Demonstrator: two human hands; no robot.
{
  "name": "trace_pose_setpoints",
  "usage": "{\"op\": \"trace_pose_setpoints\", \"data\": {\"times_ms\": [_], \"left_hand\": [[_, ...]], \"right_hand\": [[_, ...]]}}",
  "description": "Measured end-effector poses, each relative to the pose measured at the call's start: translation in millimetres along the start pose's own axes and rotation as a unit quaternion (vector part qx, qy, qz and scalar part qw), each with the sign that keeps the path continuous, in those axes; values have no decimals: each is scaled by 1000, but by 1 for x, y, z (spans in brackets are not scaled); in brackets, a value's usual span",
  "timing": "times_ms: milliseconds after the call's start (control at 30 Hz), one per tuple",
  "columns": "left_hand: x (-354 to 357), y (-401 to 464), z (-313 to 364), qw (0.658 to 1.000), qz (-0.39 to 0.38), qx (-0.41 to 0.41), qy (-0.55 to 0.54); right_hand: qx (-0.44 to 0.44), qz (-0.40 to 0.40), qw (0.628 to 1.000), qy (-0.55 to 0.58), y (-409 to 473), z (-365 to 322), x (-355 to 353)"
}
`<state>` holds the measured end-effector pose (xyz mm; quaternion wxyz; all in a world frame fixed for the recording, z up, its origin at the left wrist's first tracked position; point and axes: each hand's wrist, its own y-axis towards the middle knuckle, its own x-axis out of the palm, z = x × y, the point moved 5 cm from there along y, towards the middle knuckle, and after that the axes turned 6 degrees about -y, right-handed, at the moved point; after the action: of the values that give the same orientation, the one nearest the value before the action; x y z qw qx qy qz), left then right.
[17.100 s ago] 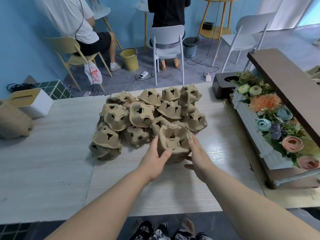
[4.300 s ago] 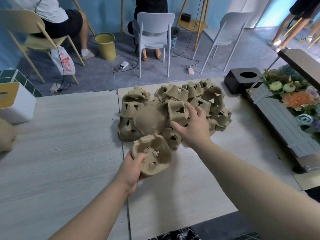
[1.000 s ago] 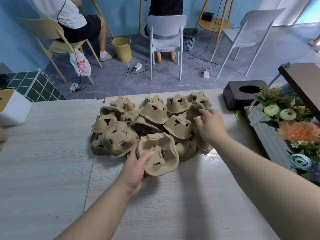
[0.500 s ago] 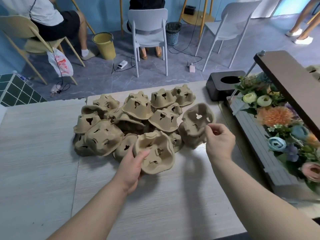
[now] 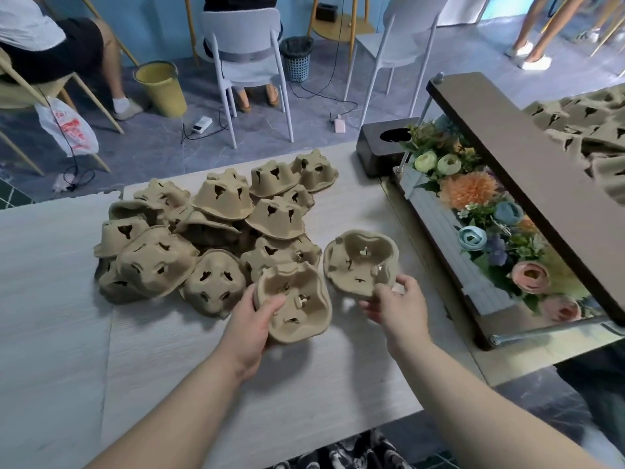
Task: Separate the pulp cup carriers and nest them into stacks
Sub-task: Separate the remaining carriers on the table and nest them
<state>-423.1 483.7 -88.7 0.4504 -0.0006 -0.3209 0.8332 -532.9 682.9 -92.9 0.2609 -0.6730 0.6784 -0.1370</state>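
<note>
To my right: flower box (image 5: 473, 211) under a brown board (image 5: 527, 170), dark box (image 5: 375, 147) beside it. Beyond my table (image 5: 50, 333): white chair (image 5: 247, 38), yellow bucket (image 5: 162, 86), small bin (image 5: 297, 57).

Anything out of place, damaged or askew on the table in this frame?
Nothing looks damaged or spilled. The pile of carriers is jumbled, most lying upside down at mixed angles, which fits an unsorted heap. The left hand grips a cups-up carrier stack, and the right hand holds a second carrier tilted beside it.
</note>
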Motion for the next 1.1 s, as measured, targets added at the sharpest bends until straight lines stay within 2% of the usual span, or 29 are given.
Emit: {"op": "trace_pose_setpoints", "data": {"times_ms": [100, 200, 267, 333, 433, 467, 733, 900, 1000, 1100], "left_hand": [[4, -2, -3, 1000, -3, -3, -1], [7, -4, -4, 1000, 4, -6, 2], [8, -6, -4, 1000, 10, -5, 3], [8, -7, -4, 1000, 17, -6, 4], [8, -8, -5, 1000, 28, -4, 5], [7, -9, -5, 999, 31, -3, 4], [3, -6, -5, 998, 66, 1, -19], [1, -10, 2, 994, 91, -15, -56], [0, -9, 10, 992, 101, -6, -71], [9, -6, 12, 995, 89, 6, -42]], "right_hand": [[-3, 19, 992, -121, 4, 9, -8], [-54, 34, 946, -318, 13, -1, -13], [-108, 46, 924, -363, 23, -14, -15], [-155, 17, 898, -411, 32, -26, -9], [-213, -44, 823, -525, 39, -29, 8], [-221, -51, 813, -536, 39, -29, 10], [-215, -39, 889, -402, 33, -20, -8], [-215, -54, 880, -419, 36, -13, -3], [-218, -93, 880, -410, 34, -8, 10], [-214, -137, 883, -395, 28, -2, 25]]}}
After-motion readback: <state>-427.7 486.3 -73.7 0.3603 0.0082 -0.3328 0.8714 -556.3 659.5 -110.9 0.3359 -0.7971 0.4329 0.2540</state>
